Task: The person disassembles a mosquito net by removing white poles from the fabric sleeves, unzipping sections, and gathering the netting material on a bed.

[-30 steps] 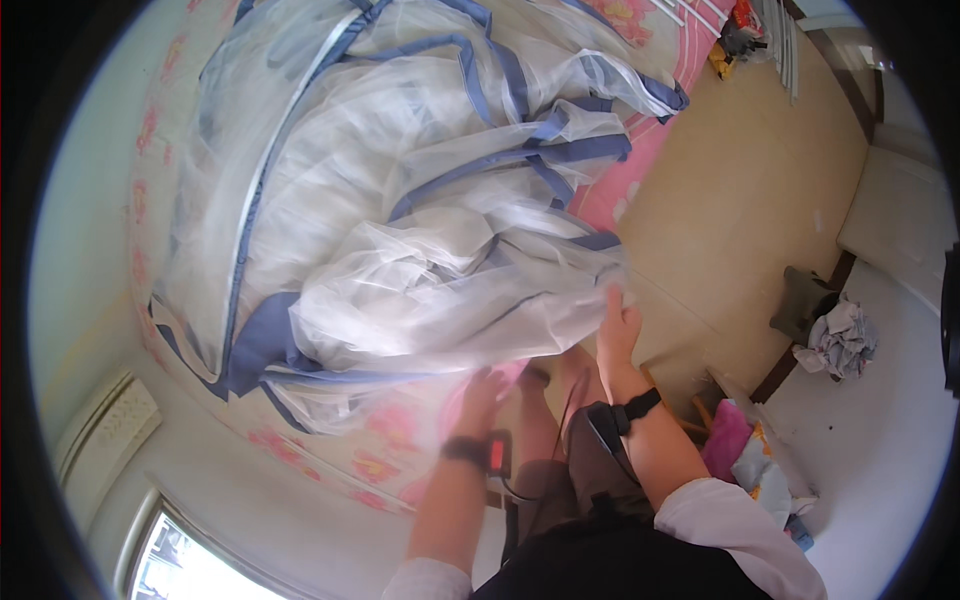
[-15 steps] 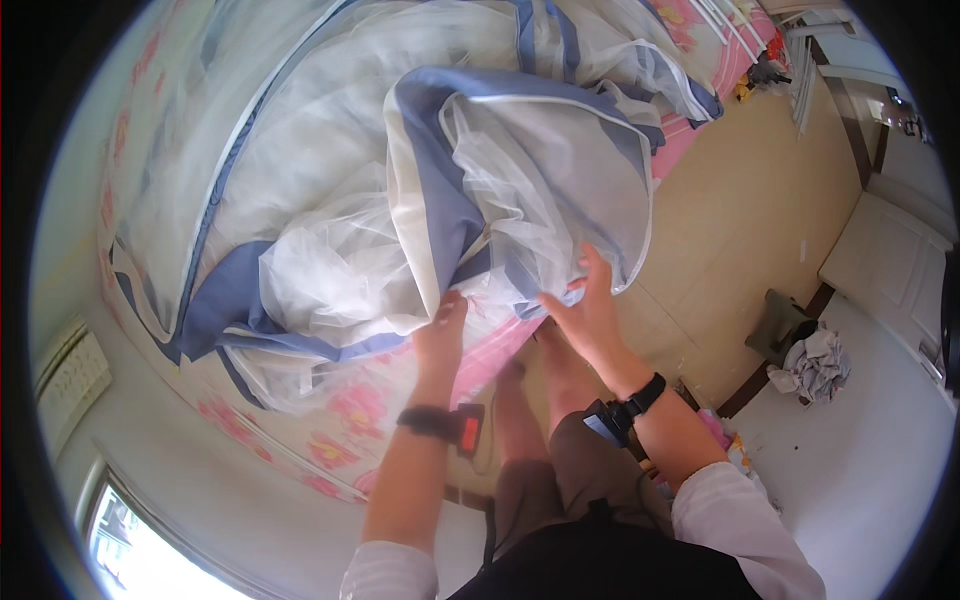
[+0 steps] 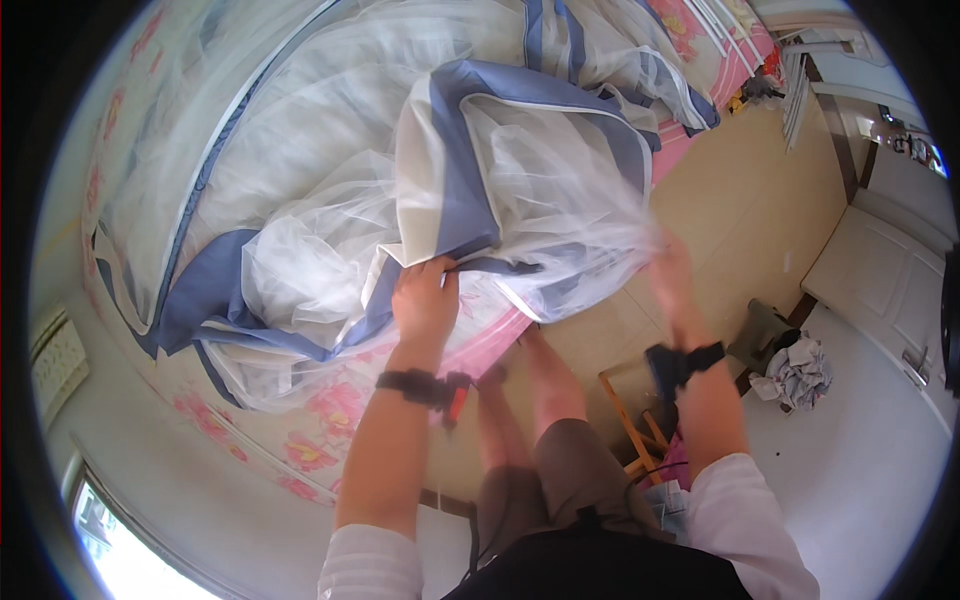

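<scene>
A white mesh mosquito net (image 3: 330, 110) with blue-grey and cream fabric borders lies heaped over the bed. My left hand (image 3: 427, 295) is closed on its blue border at the near edge of the bed, the fingertips partly hidden in the cloth. Out to the right, my right hand (image 3: 672, 272) grips a gathered bit of the mesh, which stretches taut toward it. That hand and the mesh next to it are smeared by motion. Between my hands a bordered flap of the net hangs over the bed's edge. Both wrists wear dark straps with small devices.
Under the net is a bed with a pink floral sheet (image 3: 330, 415). White poles (image 3: 712, 30) lie at the far right. A wooden stool (image 3: 630, 425) stands by my legs. Crumpled clothes (image 3: 797, 372) lie near a white door (image 3: 885, 280) on the right; a tiled floor (image 3: 740, 190) runs alongside.
My right hand has moved to the right, drawing the mesh out with it. My left hand has shifted slightly left and farther in along the border, and the flap has opened wider.
</scene>
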A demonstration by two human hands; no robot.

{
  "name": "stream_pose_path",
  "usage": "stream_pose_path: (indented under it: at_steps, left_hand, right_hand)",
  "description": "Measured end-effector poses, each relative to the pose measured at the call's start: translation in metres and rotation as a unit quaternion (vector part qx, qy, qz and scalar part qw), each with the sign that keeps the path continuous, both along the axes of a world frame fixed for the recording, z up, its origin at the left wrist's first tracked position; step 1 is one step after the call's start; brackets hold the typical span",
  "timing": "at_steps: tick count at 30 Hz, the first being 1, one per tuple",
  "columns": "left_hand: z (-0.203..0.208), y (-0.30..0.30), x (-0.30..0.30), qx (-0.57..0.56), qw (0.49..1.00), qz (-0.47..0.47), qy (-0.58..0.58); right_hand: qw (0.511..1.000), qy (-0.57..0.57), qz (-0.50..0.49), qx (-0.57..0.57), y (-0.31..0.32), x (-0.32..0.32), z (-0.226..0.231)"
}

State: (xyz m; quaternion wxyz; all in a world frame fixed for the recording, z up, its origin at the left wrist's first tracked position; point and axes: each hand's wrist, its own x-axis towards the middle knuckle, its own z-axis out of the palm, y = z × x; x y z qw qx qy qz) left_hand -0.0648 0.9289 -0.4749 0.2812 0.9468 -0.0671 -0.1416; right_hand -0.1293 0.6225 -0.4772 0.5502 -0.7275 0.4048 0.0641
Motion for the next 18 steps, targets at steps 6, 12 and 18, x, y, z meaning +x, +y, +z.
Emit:
stream_pose_path:
  at_steps: [6,12,18]
  left_hand:
    - [0.012,0.013,-0.017,-0.078,0.994,-0.041,-0.062]
    - [0.007,0.007,-0.017,-0.089,0.994,-0.035,-0.047]
    - [0.017,0.001,-0.011,-0.076,0.994,-0.076,-0.035]
  right_hand:
    - [0.966,-0.104,0.181,-0.153,-0.004,0.044,-0.006]
    - [0.918,-0.132,0.367,-0.072,0.11,0.029,0.02]
    - [0.946,-0.004,0.323,-0.008,0.146,0.034,-0.008]
